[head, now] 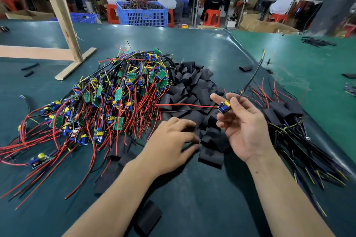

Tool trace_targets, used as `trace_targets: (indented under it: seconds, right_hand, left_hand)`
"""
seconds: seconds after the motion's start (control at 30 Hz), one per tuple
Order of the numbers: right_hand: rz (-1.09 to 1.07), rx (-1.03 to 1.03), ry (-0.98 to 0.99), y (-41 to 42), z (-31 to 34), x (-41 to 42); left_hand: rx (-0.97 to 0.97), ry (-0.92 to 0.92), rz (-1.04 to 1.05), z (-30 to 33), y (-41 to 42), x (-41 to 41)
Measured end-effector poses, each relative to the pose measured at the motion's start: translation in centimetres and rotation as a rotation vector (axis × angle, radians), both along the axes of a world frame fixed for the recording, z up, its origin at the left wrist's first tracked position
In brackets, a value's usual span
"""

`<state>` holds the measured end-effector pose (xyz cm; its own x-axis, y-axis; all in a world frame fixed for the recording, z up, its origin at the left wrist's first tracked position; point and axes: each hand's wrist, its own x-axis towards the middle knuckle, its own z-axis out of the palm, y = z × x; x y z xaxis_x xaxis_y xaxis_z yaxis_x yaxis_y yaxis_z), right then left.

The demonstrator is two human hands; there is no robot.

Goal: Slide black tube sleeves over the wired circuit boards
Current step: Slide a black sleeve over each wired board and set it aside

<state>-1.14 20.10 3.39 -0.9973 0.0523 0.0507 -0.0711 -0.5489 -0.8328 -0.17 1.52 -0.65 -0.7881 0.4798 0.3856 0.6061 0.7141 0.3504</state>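
Right hand (244, 121) pinches one wired circuit board (224, 106) above the table's middle: light, fragile; hold board edges. Left hand (173, 138), grip unclear through blur, on limp sleeve pile (192, 90).

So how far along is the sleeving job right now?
Early to midway, it seems. Done: a small bundle of sleeved boards lies to the right. In hand: the right hand pinches one bare board, while the left hand reaches into the loose black sleeves. Left: the big tangle of unsleeved wired boards, clearly the larger pile.
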Motion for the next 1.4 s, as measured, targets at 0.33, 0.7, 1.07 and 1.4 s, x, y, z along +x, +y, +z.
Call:
trace_targets:
  seconds: [0.33,0.7,1.07,1.4]
  right_hand:
    - [0.037,0.058,0.009,-0.4,-0.2,0.2]
    - [0.079,0.087,0.043,-0.2,-0.2,0.2]
    - [0.042,0.02,0.091,1.1,0.3,0.2]
    - [0.029,0.021,0.104,0.8,0.5,0.1]
  left_hand:
    - [0.08,-0.1,0.107,-0.1,-1.5,-0.7]
    - [0.076,-0.102,0.138,0.4,-2.8,-0.7]
    - [0.628,-0.016,0.111,2.0,-4.4,-0.5]
    - [0.766,-0.067,0.135,1.4,-4.3,-0.5]
